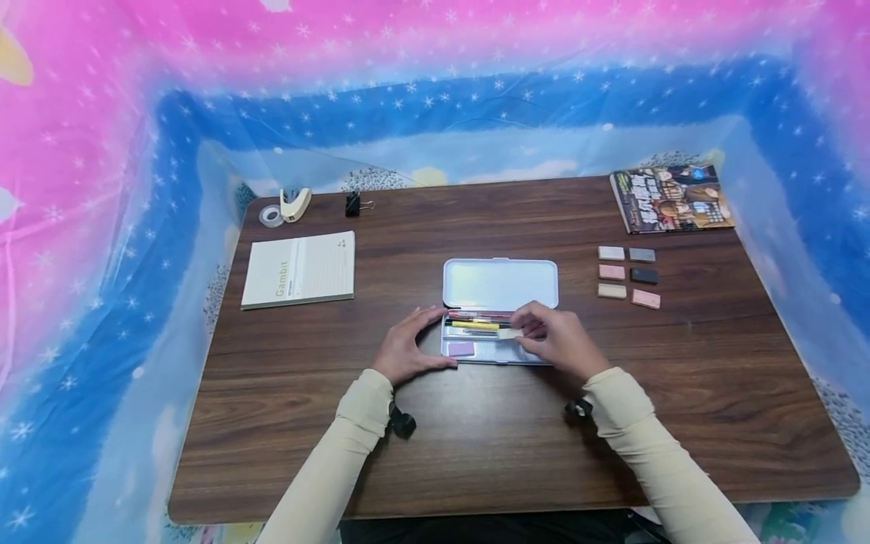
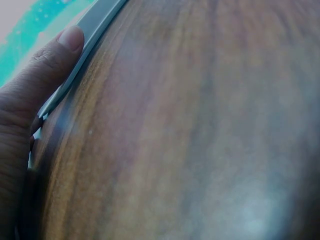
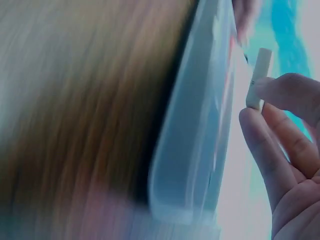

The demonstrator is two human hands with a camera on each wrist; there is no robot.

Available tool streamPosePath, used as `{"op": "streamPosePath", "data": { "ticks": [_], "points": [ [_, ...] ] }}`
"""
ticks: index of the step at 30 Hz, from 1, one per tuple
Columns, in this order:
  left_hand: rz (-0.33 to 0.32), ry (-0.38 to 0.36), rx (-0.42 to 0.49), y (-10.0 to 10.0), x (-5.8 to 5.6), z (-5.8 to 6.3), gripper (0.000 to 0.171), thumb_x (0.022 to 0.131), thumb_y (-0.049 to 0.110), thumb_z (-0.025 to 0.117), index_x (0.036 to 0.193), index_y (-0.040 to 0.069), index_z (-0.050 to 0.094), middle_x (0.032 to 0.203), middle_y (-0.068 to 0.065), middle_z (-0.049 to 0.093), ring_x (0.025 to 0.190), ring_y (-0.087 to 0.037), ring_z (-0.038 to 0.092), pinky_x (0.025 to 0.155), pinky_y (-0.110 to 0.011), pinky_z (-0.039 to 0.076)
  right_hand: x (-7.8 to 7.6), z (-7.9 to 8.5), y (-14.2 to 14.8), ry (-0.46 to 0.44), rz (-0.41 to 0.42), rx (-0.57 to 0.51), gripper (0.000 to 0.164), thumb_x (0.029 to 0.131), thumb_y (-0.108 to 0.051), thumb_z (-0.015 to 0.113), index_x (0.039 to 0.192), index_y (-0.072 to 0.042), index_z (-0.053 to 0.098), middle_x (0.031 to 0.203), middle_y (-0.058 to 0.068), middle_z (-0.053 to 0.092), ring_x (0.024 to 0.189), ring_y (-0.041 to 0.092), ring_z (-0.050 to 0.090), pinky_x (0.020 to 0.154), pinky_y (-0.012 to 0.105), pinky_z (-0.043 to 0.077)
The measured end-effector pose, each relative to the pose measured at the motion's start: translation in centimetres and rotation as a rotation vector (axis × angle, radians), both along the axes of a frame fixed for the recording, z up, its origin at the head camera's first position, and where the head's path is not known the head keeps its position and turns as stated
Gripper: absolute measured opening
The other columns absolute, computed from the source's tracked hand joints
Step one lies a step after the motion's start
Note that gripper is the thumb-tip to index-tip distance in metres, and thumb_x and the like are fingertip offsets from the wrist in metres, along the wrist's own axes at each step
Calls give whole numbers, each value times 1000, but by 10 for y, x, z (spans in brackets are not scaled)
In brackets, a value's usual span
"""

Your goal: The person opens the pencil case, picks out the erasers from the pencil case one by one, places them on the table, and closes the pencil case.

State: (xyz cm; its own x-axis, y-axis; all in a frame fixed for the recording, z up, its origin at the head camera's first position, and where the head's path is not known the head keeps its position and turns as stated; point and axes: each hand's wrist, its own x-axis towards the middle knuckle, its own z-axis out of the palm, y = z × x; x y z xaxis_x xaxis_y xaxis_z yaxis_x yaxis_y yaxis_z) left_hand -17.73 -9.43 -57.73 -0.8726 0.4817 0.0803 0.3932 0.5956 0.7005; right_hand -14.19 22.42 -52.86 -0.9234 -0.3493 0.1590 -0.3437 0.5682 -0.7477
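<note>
A pale metal pencil case lies on the desk with its lid folded back. My left hand holds the case's left end, thumb along the front edge and fingers toward the back; in the left wrist view the thumb presses against its side. My right hand pinches a small white eraser between thumb and fingers, over the right part of the case. Inside the case lie a yellow pen, a red pen and other slim writing tools. A purple eraser sits in the front compartment.
Several block erasers stand in two columns to the right. A comic book lies at the back right. On the left are a notebook, a stapler, a tape roll and a black binder clip.
</note>
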Motion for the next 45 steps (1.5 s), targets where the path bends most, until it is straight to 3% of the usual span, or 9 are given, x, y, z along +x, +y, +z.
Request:
{"op": "streamPosePath", "data": {
  "ticks": [8, 13, 17, 23, 42, 45],
  "points": [
    [10, -13, 4, 1, 1, -1, 95, 69, 40, 101, 151, 16, 58, 155, -15, 55, 147, -39, 46, 123, -54, 38, 8, -15, 92, 47, -211, -119, 31, 84, 17, 79, 108, 2, 69, 102, 18, 74, 85, 14, 73, 77, 10, 59],
    [10, -14, 5, 1, 0, -2, 96, 69, 41, 101, 151, 17, 58, 155, -14, 55, 147, -39, 46, 124, -53, 38, 20, -22, 146, 49, -351, -53, 25, 89, 14, 77, 110, 5, 68, 105, 22, 72, 87, -9, 65, 76, 3, 54],
    [10, -14, 5, 0, -1, -2, 96, 69, 42, 101, 151, 18, 58, 155, -14, 55, 147, -39, 46, 123, -54, 38, 24, -30, 173, 0, -411, -2, 22, 93, 10, 75, 112, 4, 66, 105, 23, 72, 87, -15, 60, 75, 1, 51],
    [6, -11, 1, -1, -1, 1, 96, 69, 42, 101, 151, 17, 59, 156, -14, 55, 148, -39, 45, 123, -54, 38, 24, -40, 186, -56, -449, -16, 22, 94, 8, 74, 114, 7, 65, 107, 26, 71, 86, -14, 61, 75, 2, 53],
    [15, -5, 3, 2, 1, 0, 96, 68, 41, 101, 150, 16, 59, 155, -15, 55, 147, -38, 46, 124, -52, 37, 26, -41, 187, -92, -496, -16, 26, 94, 8, 75, 118, 7, 64, 109, 28, 71, 83, -16, 61, 72, 3, 54],
    [7, -3, 1, 2, 0, -1, 96, 68, 41, 101, 150, 15, 59, 155, -15, 55, 147, -38, 46, 124, -52, 37, 28, -39, 187, -99, -513, -38, 28, 94, 5, 77, 120, 5, 65, 111, 23, 73, 84, -15, 63, 71, 5, 56]
  ]
}}
